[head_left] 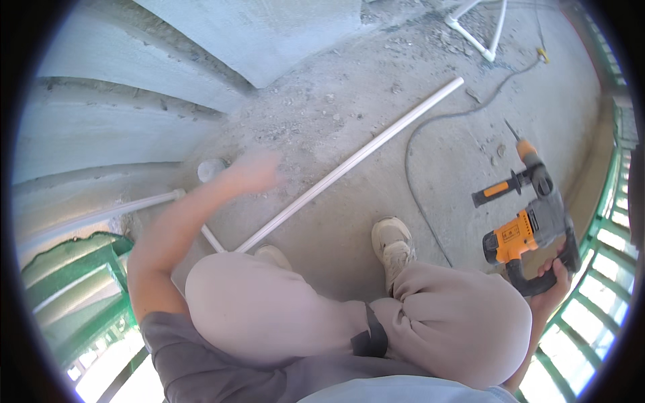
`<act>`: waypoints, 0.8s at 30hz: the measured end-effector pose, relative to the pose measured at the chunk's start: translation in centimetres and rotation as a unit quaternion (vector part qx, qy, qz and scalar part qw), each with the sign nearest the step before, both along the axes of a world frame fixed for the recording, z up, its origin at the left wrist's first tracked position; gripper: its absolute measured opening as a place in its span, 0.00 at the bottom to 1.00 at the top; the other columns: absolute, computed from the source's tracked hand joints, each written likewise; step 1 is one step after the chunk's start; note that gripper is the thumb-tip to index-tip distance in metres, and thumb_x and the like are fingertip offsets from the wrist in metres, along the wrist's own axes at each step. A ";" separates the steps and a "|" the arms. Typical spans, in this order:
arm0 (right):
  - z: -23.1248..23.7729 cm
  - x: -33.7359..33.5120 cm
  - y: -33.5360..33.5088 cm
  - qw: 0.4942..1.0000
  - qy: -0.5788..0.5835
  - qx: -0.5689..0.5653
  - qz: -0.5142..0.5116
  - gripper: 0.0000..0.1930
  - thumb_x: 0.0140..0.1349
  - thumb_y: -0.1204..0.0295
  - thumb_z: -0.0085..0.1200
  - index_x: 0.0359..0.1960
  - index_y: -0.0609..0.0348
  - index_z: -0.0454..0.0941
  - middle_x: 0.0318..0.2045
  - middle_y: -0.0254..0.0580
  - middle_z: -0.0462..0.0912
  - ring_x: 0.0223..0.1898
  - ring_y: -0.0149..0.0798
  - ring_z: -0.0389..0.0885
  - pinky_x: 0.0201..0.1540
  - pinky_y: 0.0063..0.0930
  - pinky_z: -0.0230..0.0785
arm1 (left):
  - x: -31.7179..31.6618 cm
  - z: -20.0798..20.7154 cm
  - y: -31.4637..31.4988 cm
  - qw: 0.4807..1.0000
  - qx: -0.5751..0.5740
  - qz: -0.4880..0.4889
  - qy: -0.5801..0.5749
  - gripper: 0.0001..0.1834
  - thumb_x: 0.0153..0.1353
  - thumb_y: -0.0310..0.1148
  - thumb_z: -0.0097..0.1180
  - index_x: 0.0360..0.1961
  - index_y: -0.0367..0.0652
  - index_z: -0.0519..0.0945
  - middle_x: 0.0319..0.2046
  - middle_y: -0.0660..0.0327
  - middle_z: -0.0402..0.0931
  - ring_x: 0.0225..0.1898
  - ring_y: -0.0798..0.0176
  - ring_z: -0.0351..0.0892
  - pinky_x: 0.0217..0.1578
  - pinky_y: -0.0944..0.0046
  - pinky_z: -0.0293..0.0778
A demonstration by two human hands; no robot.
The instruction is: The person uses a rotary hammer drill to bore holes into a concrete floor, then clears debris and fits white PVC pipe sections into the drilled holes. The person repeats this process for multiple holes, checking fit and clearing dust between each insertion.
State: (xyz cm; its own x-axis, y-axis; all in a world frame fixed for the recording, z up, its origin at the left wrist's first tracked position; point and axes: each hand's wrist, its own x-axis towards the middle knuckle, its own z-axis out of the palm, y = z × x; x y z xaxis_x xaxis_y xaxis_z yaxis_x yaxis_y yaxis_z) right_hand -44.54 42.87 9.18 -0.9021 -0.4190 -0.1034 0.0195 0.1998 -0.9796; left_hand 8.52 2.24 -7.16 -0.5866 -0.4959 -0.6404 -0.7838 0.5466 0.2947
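An orange and grey rotary hammer drill (532,221) is held at my right side, its bit pointing away over the concrete floor. My right hand (556,281) is closed around its black rear handle. A side handle (497,191) with an orange band sticks out to the left of the tool. My left hand (256,172) reaches out over the floor at the left, smeared by motion, so its fingers cannot be made out. Close beside that hand is a round white pipe end (209,170). To its right a long white pipe (363,158) lies slantwise on the floor.
A grey cable (411,161) curves across the floor to a yellow connector (543,55). Joined white pipes (494,54) lie far right. Rubble (396,87) litters the ground. Pale panels (195,40) stand at left; green railings (605,225) rise on both sides.
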 end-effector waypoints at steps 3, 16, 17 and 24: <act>-6.9 -4.6 4.6 0.972 -0.206 -0.050 -0.099 0.12 0.68 0.73 0.52 0.51 0.64 0.78 0.34 0.35 0.79 0.30 0.32 0.75 0.34 0.25 0.71 | 0.0 -0.3 -4.5 0.995 -0.040 0.027 -0.088 0.19 0.63 0.37 0.62 0.48 0.33 0.84 0.43 0.39 0.85 0.47 0.40 0.86 0.49 0.43 0.81; -22.6 -11.4 18.8 0.899 -0.367 0.047 -0.235 0.09 0.67 0.65 0.55 0.43 0.56 0.77 0.32 0.40 0.82 0.36 0.42 0.81 0.43 0.40 0.76 | -1.5 -12.5 -16.1 0.941 -0.158 0.225 -0.197 0.36 0.65 0.46 0.58 0.66 0.27 0.72 0.65 0.35 0.75 0.63 0.35 0.79 0.62 0.45 0.77; -22.1 -11.5 18.5 0.902 -0.355 0.079 -0.232 0.11 0.68 0.65 0.55 0.46 0.57 0.77 0.34 0.41 0.83 0.38 0.43 0.83 0.45 0.41 0.77 | -1.7 -13.2 -15.8 0.937 -0.179 0.242 -0.178 0.39 0.65 0.48 0.59 0.68 0.28 0.70 0.66 0.35 0.74 0.64 0.34 0.79 0.63 0.45 0.76; -14.4 -10.5 1.1 0.645 -0.094 0.712 0.259 0.10 0.64 0.69 0.57 0.28 0.63 0.83 0.20 0.41 0.83 0.23 0.39 0.84 0.27 0.33 0.76 | 1.2 -11.5 -9.6 0.917 -0.227 0.327 0.042 0.10 0.57 0.36 0.59 0.36 0.41 0.81 0.37 0.41 0.84 0.43 0.35 0.85 0.44 0.38 0.77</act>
